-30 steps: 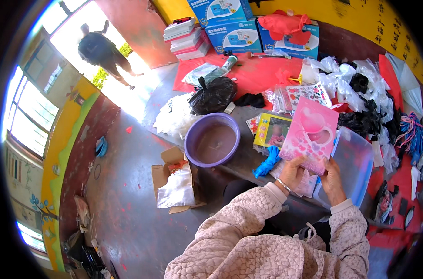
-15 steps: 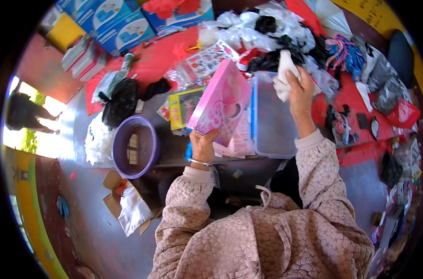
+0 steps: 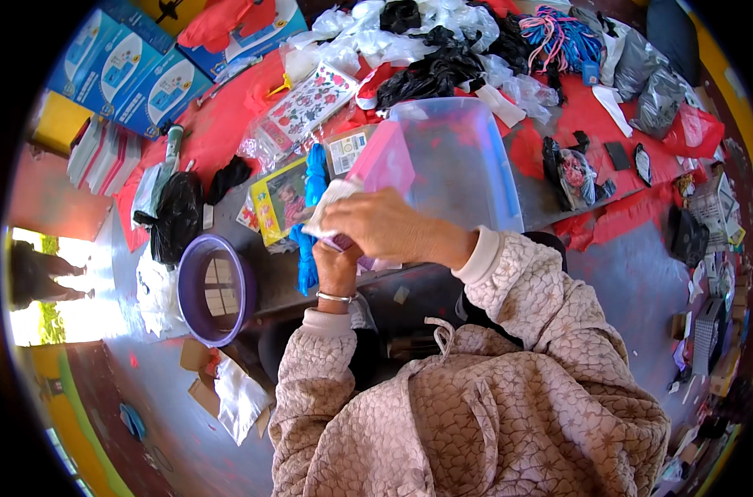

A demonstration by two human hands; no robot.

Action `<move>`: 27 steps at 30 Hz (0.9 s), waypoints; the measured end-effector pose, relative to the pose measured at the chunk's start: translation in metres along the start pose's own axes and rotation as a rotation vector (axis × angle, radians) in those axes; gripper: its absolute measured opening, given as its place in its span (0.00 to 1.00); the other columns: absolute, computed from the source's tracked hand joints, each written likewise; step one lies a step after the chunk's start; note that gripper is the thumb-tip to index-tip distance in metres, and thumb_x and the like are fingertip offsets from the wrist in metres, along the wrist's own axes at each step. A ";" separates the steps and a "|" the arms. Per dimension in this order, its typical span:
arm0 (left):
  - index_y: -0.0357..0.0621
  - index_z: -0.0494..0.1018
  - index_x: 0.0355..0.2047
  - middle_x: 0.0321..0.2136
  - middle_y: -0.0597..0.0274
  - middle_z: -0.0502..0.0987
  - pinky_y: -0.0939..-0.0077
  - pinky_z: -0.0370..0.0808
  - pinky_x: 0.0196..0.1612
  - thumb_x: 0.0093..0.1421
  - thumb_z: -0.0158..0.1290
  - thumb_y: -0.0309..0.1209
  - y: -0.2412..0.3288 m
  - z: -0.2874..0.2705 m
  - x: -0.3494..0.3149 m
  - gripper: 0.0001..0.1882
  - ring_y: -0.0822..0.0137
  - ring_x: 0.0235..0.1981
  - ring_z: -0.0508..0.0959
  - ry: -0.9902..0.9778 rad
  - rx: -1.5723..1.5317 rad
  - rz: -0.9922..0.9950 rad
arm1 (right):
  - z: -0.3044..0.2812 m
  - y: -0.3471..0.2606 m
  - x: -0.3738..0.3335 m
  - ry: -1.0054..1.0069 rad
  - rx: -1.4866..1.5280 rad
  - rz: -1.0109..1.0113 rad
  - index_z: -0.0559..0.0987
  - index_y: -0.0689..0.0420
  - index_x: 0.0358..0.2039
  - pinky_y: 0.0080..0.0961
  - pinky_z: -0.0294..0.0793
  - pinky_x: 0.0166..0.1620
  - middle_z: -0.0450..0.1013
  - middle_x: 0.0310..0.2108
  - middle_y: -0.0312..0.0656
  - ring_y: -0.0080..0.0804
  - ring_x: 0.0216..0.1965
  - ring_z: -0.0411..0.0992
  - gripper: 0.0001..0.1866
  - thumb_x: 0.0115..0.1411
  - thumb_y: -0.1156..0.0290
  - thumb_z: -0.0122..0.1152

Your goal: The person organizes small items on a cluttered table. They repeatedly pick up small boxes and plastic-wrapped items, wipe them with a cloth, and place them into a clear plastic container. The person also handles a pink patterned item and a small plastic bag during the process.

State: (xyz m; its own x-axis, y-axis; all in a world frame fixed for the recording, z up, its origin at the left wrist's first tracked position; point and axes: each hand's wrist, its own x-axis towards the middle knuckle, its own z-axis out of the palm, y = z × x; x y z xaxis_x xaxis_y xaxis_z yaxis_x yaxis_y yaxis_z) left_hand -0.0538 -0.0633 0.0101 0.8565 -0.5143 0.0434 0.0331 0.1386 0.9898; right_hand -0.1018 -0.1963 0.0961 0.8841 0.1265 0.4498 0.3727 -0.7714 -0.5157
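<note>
A person in a quilted pink-beige top works seated at a crowded table, the left hand (image 3: 337,269) closed around the near end of a pink box (image 3: 388,161) and the right hand (image 3: 393,225) crossing over it, fingers bunched on a white cloth (image 3: 333,201) against the box. From where I stand, the box tilts up beyond the knuckles; its near part is covered by the right hand and the cloth, its printed front cannot be made out, and the left fingertips are out of sight. Just right of the grip, a clear plastic bin (image 3: 509,195) lies partly behind the box's far end. Close on the left, a bright blue bundle (image 3: 314,178) runs behind the left hand, which covers part of it, and overlaps a yellow-bordered packet (image 3: 270,207). Farther left sits a purple basin (image 3: 235,287). Beyond the hands, clear and black plastic bags (image 3: 434,70) pile up, their contents hard to tell. Far left, a figure (image 3: 37,277) in the bright doorway is too dark to read.
</note>
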 end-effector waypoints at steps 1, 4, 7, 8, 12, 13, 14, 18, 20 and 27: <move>0.36 0.71 0.34 0.31 0.65 0.75 0.77 0.69 0.36 0.40 0.54 0.20 0.007 0.001 0.000 0.16 0.74 0.32 0.73 0.004 -0.007 0.017 | 0.002 0.001 0.000 -0.065 0.034 0.027 0.75 0.53 0.35 0.28 0.71 0.36 0.72 0.35 0.37 0.34 0.38 0.71 0.14 0.45 0.75 0.49; 0.38 0.70 0.37 0.34 0.62 0.73 0.71 0.69 0.42 0.41 0.51 0.18 0.026 -0.009 0.000 0.19 0.67 0.36 0.73 -0.054 0.041 -0.120 | -0.029 0.036 0.002 0.188 0.116 -0.011 0.74 0.56 0.36 0.26 0.71 0.36 0.72 0.36 0.39 0.31 0.38 0.71 0.16 0.45 0.78 0.47; 0.41 0.67 0.42 0.38 0.60 0.72 0.63 0.69 0.46 0.42 0.49 0.16 0.022 -0.018 0.005 0.23 0.62 0.40 0.72 -0.029 -0.640 -0.406 | -0.058 0.107 -0.011 0.625 0.223 0.635 0.74 0.59 0.36 0.25 0.72 0.31 0.72 0.31 0.43 0.30 0.31 0.73 0.15 0.46 0.81 0.45; 0.43 0.64 0.47 0.42 0.58 0.71 0.55 0.67 0.48 0.42 0.48 0.15 0.014 -0.030 0.006 0.27 0.58 0.45 0.71 -0.043 -0.735 -0.449 | -0.068 0.116 -0.013 0.704 0.561 1.036 0.74 0.61 0.35 0.25 0.73 0.28 0.72 0.29 0.44 0.30 0.28 0.73 0.13 0.47 0.81 0.45; 0.43 0.64 0.47 0.43 0.59 0.71 0.54 0.65 0.51 0.44 0.50 0.17 0.015 -0.017 0.014 0.26 0.58 0.45 0.70 0.051 -1.023 -0.415 | -0.068 0.150 -0.040 0.675 0.983 0.957 0.73 0.62 0.33 0.23 0.73 0.23 0.72 0.26 0.40 0.28 0.24 0.72 0.12 0.52 0.67 0.51; 0.43 0.65 0.47 0.42 0.59 0.71 0.54 0.65 0.51 0.44 0.50 0.18 0.016 -0.016 0.016 0.26 0.58 0.45 0.70 0.060 -1.047 -0.382 | -0.061 0.143 -0.039 0.563 1.114 1.031 0.73 0.62 0.33 0.23 0.73 0.24 0.73 0.27 0.40 0.27 0.24 0.73 0.14 0.53 0.63 0.52; 0.43 0.65 0.46 0.42 0.59 0.72 0.54 0.65 0.51 0.44 0.51 0.18 0.019 -0.015 0.018 0.25 0.58 0.45 0.71 0.071 -1.070 -0.352 | -0.054 0.131 -0.038 0.446 1.242 1.104 0.74 0.61 0.33 0.23 0.74 0.25 0.73 0.28 0.40 0.27 0.25 0.73 0.16 0.54 0.59 0.53; 0.40 0.65 0.45 0.44 0.55 0.70 0.52 0.60 0.54 0.45 0.52 0.20 0.002 -0.024 0.030 0.23 0.56 0.49 0.67 0.030 -1.139 -0.291 | -0.012 0.092 -0.021 0.034 1.135 0.847 0.72 0.59 0.41 0.20 0.73 0.33 0.73 0.33 0.41 0.24 0.32 0.72 0.28 0.53 0.45 0.52; 0.40 0.64 0.46 0.45 0.54 0.69 0.52 0.58 0.55 0.45 0.52 0.20 0.009 -0.013 0.027 0.24 0.55 0.50 0.66 0.030 -1.116 -0.316 | -0.013 0.076 -0.014 -0.099 1.276 0.744 0.72 0.61 0.41 0.18 0.71 0.34 0.73 0.33 0.40 0.26 0.33 0.71 0.26 0.52 0.51 0.57; 0.43 0.60 0.50 0.49 0.56 0.66 0.54 0.57 0.56 0.50 0.53 0.27 0.001 0.012 0.029 0.26 0.57 0.52 0.64 -0.150 -0.978 -0.324 | 0.001 0.113 -0.027 0.139 1.443 0.785 0.75 0.62 0.33 0.21 0.72 0.28 0.74 0.29 0.41 0.28 0.26 0.73 0.16 0.47 0.64 0.62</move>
State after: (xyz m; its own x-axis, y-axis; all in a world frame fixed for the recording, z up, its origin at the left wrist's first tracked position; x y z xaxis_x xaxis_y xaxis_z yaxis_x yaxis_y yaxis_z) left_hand -0.0355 -0.0880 0.0141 0.6612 -0.7402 -0.1220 0.7108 0.5662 0.4174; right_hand -0.0834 -0.2859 0.0250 0.9707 -0.1051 -0.2161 -0.1178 0.5755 -0.8093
